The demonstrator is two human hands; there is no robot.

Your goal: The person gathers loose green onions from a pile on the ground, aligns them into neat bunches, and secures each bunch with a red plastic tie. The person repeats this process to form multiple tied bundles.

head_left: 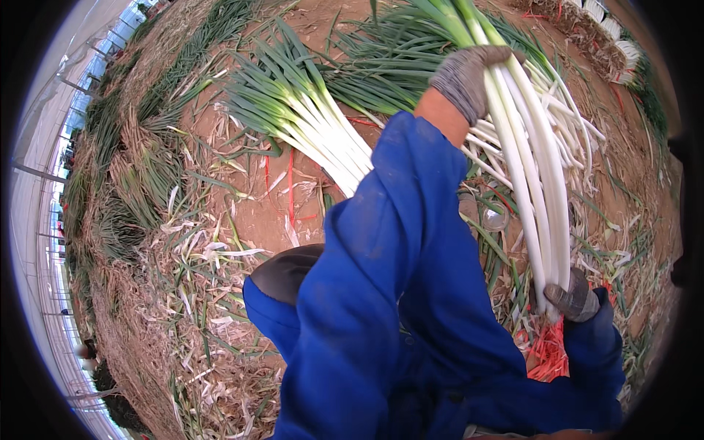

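While the right hand (573, 297) pinches the root end of a few long white leeks (529, 183), low by the orange ties (548, 352), the left hand (469, 77), gloved, is closed around the stalks higher up. Step looks like gathering a bunch; next probably needs aligning ends. Another leek bundle (308, 121) lies beyond on soil (257, 213).

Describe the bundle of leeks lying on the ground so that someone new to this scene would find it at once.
Start at the blue sleeve in the middle and look just up and left of it, onto the bare brown soil. There lies the leek bundle, white stalks fanned toward the sleeve. Unlike the leeks in hand, no hand touches it.
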